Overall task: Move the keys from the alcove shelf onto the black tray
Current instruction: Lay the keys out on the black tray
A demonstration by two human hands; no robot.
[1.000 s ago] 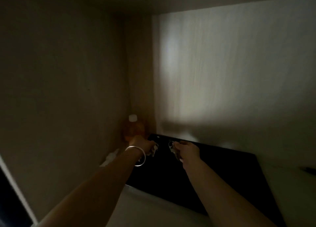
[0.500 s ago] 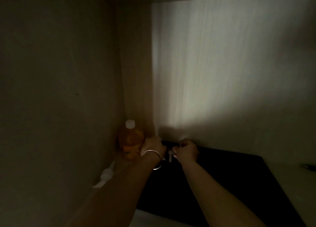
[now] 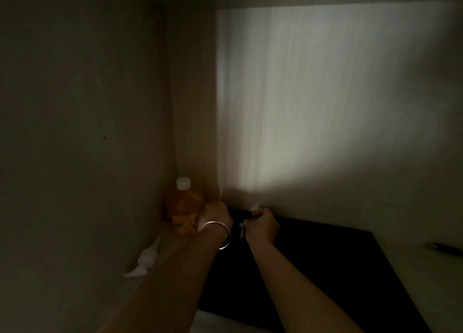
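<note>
The scene is a dim alcove. A black tray (image 3: 330, 265) lies on the shelf against the back wall. My right hand (image 3: 263, 226) is closed near the tray's far left corner, and keys (image 3: 241, 230) hang from its fingers just above the tray. My left hand (image 3: 216, 213), with a silver bangle on the wrist, sits close beside it to the left, fingers curled; its front is hidden, so I cannot tell whether it holds anything.
An orange drink bottle (image 3: 185, 207) with a white cap stands in the back left corner, touching my left hand. A white object (image 3: 146, 258) lies along the left wall. A dark pen-like item (image 3: 444, 248) rests right of the tray.
Both hands have moved farther back toward the tray's far corner and closer together. The keys now dangle from the right hand.
</note>
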